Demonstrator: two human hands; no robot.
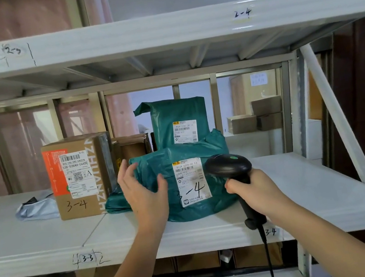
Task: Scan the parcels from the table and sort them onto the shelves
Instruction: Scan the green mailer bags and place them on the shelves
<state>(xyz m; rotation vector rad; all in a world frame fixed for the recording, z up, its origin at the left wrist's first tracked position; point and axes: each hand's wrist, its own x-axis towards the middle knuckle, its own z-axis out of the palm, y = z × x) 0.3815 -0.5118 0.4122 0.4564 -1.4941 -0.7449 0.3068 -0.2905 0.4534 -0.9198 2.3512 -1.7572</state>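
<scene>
A green plastic parcel [216, 180] with a white label marked "3-4" lies at the front of the white shelf [49, 234] tagged 3-4. My left hand [143, 191] is open just in front of the parcel's left side, fingers spread, holding nothing. My right hand [255, 189] grips the handle of a black barcode scanner [228, 167], whose head sits by the parcel's label. A second green parcel [169, 121] stands upright behind the first. A brown cardboard box [78, 175] marked "3-4" stands to the left.
A small open brown box [132, 148] sits between the cardboard box and the green parcels. A grey bag [36, 207] lies at the left. The upper shelf beam [160, 30] carries tags 2-3 and 2-4. More boxes [195, 262] sit on the lower shelf. The scanner cable hangs down.
</scene>
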